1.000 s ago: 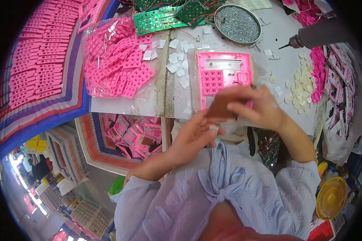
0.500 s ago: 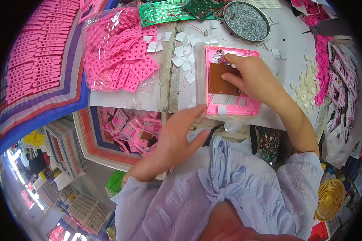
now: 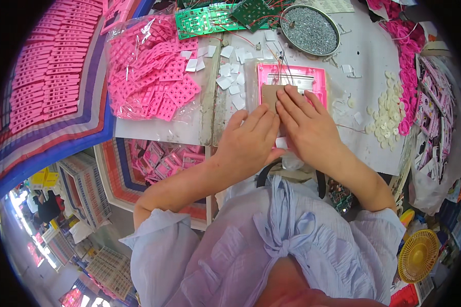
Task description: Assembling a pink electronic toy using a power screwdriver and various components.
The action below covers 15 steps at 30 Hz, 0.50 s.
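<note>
- My left hand (image 3: pixel 248 138): open, gripping nothing, fingers extended, tips at the board's near edge.
- My right hand (image 3: pixel 312 130): open and palm down, two fingertips on the board.
- Board (image 3: pixel 269 94): brown, lying over the pink case (image 3: pixel 320 79), partly hidden by my fingers.
- Wires (image 3: pixel 280 66): extending beyond the board's far edge.

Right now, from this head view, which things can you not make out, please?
- Brown circuit board: head view, lower part hidden by the left grip and right grip.
- Pink plastic casing: head view, middle hidden by the board and both grips.
- Heaped metal pieces: head view, each too small to tell its exact type.
</note>
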Available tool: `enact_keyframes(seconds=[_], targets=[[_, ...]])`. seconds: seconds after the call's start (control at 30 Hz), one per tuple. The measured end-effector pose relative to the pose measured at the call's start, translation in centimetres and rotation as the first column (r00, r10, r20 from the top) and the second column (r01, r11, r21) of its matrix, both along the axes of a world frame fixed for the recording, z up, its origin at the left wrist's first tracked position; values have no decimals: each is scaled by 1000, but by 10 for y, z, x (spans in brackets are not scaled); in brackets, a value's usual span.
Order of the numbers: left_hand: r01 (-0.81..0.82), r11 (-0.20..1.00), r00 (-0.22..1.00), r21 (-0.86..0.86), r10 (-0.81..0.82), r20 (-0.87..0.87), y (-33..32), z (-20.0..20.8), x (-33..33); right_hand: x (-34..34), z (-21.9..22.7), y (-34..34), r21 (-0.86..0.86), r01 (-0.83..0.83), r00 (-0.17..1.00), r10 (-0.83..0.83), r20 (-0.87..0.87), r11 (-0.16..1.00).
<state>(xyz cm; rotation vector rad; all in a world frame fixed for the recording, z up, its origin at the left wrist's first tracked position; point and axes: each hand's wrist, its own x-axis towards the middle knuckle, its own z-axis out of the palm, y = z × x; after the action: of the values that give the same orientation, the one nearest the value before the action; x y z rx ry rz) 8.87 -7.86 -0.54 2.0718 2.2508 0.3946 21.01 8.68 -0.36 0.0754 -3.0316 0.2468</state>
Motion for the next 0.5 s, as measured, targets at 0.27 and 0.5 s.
enact_keyframes(seconds=[0.27,0.5], targets=[[224,956,899,-190,-127,419,43,36,-56,-4,7,-11,155,20,993,-37,110,988],[134,986,983,102,-119,-138,216,-10,-112,-10,12,-12,140,18,991,-36,125,990]])
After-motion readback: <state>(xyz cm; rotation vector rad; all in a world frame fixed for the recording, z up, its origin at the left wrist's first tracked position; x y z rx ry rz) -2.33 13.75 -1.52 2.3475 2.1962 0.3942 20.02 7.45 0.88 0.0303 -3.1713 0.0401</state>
